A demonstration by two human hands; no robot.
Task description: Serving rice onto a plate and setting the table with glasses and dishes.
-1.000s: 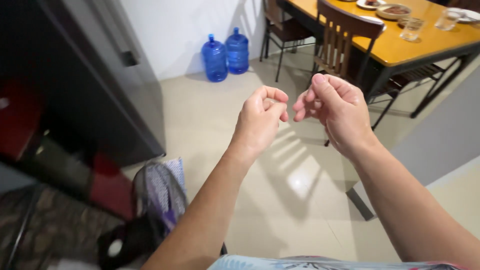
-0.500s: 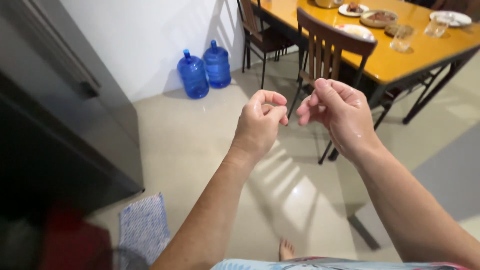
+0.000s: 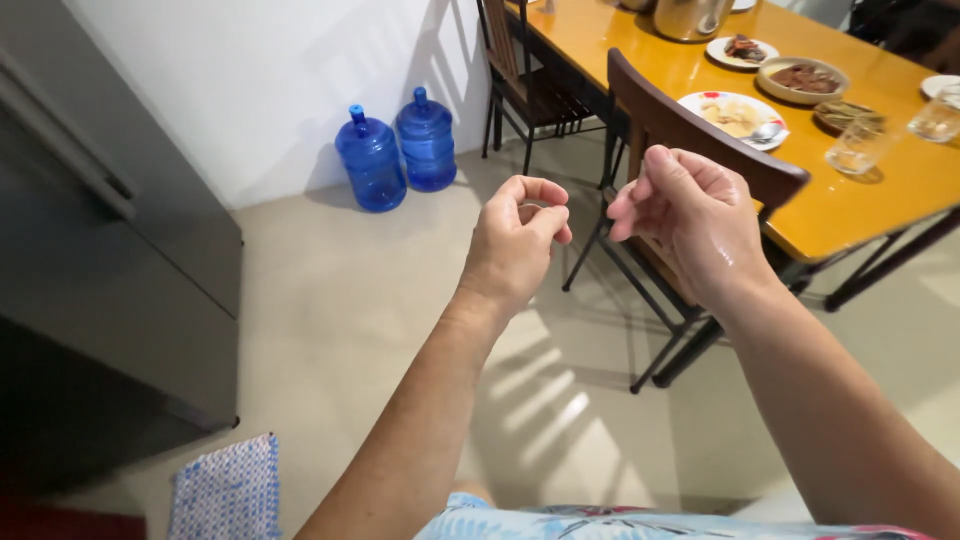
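My left hand (image 3: 518,240) is raised in front of me with its fingers curled in, thumb against the fingertips, and nothing visible in it. My right hand (image 3: 692,222) hovers close beside it, fingers loosely curled, skin glistening as if wet, also holding nothing that I can see. Both hands hang in the air above the beige tiled floor, near the back of a dark wooden chair (image 3: 700,135).
A yellow dining table (image 3: 840,205) at the right carries plates of food (image 3: 735,113), a bowl (image 3: 800,78), a glass (image 3: 858,147) and a metal pot (image 3: 690,17). Two blue water jugs (image 3: 398,155) stand by the white wall. A grey fridge (image 3: 90,240) is at left, a blue-white mat (image 3: 228,488) below.
The view has moved forward and right toward the table; the fridge slid left and the fan dropped out of sight. My hands kept their curled pose close together.
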